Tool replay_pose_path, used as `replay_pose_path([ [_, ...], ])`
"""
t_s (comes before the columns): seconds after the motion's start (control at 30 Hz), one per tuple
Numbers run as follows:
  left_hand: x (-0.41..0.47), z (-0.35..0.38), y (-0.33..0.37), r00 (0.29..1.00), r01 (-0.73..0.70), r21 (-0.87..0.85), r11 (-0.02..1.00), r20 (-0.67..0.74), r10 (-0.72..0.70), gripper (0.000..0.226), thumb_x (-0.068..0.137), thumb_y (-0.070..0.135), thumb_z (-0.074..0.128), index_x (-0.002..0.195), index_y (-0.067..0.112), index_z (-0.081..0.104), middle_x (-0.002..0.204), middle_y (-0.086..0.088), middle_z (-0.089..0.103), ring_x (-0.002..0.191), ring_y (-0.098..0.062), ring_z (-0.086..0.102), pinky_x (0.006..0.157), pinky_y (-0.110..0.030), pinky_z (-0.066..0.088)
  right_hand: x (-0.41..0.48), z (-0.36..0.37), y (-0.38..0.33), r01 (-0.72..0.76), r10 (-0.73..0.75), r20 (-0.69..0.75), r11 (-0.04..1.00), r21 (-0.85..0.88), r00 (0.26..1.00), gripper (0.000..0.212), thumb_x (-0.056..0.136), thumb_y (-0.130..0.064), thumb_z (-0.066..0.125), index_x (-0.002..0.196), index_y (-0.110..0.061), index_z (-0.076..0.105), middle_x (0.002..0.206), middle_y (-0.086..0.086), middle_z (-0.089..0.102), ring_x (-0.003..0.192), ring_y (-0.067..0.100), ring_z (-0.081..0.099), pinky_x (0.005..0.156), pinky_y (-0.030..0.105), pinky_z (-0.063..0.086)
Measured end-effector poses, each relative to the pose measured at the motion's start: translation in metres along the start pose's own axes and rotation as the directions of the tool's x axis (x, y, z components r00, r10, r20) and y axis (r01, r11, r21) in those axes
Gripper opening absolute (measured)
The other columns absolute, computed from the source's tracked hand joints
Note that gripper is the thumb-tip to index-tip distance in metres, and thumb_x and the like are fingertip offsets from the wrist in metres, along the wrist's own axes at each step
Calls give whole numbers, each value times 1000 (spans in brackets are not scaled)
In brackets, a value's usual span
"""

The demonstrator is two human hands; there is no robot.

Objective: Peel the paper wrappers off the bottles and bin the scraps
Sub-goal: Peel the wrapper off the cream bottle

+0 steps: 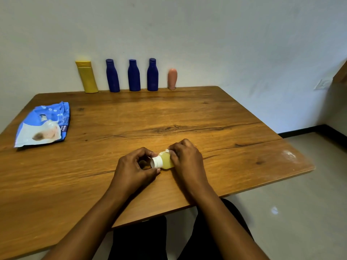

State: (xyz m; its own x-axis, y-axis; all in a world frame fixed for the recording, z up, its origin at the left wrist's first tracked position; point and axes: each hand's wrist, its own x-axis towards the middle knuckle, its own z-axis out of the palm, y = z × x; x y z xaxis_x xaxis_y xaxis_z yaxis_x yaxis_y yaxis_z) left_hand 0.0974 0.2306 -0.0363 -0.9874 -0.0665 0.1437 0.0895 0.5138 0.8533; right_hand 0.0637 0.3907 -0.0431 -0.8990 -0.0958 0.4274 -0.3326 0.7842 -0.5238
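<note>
A blue pouch point(43, 126) lies at the tabletop's point(225, 128) left edge, well apart from the work. Near the middle of the front edge, the left hand point(133, 169) pinches the white cap point(156, 162) of the small yellowish bottle point(166, 160), which lies on its side. The right hand point(185, 160), fingers curled over the body, pinches a lifted wrapper flap point(167, 151). Steadying the cap and pulling the flap low and slowly should keep it whole. There is open wood to the right, and no bin shows.
</note>
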Motion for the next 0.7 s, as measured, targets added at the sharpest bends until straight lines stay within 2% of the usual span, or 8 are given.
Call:
replay_pose_path([
  [0.1,0,0,0,1000,12,-7,1000,1,-12,37,64,11,86,89,30,66,92,13,67,84,3,62,72,-18,53,7,-11,31,-134,135,-1,983,-128,991,19,92,-18,55,102,-15,71,93,1,59,84,15,55,68,26,38],
  [0.17,1,1,-1,999,31,-13,999,8,-31,37,63,11,86,89,29,67,93,12,68,85,-3,64,76,-26,55,9,-21,39,-201,199,-27,973,-114,980,19,91,-19,57,102,-14,72,94,1,60,84,16,57,66,26,36],
  [0.23,2,1,-2,999,45,-11,999,18,-45,36,63,11,86,90,27,67,92,11,69,87,-5,65,77,-28,56,5,-23,25,-142,141,-66,990,-8,988,18,90,-18,59,103,-15,71,95,-1,60,84,13,56,71,26,43],
  [0.3,3,2,-4,998,49,-26,998,27,-49,36,63,11,86,89,27,67,91,8,69,86,-7,66,77,-31,57,-4,-14,-2,14,-14,-5,999,46,1000,18,90,-18,59,104,-16,70,97,-2,58,87,11,54,75,26,45],
  [0.37,4,2,-5,998,57,-34,998,30,-56,36,63,11,86,89,28,67,90,6,70,86,-6,66,78,-33,57,-14,-1,-17,113,-115,70,993,20,991,19,90,-18,57,106,-17,68,97,-1,56,90,14,53,77,30,45],
  [0.5,4,2,-4,999,39,7,999,22,-40,36,65,17,86,91,31,66,93,14,67,90,-1,63,77,-23,52,-7,-2,9,-11,9,-34,999,-51,999,18,91,-19,58,104,-15,69,93,1,57,86,17,55,75,37,47],
  [0.57,5,1,-4,998,39,2,999,40,-39,36,68,20,84,96,33,65,97,18,65,94,3,60,83,-23,51,-7,-6,22,-62,59,-53,996,-67,997,17,91,-19,58,103,-15,70,91,2,57,83,18,56,73,36,48],
  [0.7,8,1,-11,998,36,33,999,48,-37,25,78,44,71,101,43,62,99,29,61,100,8,55,108,-50,36,-12,-10,35,-65,64,-29,997,-47,998,19,91,-20,59,106,-17,70,91,-2,55,81,12,54,68,27,42],
])
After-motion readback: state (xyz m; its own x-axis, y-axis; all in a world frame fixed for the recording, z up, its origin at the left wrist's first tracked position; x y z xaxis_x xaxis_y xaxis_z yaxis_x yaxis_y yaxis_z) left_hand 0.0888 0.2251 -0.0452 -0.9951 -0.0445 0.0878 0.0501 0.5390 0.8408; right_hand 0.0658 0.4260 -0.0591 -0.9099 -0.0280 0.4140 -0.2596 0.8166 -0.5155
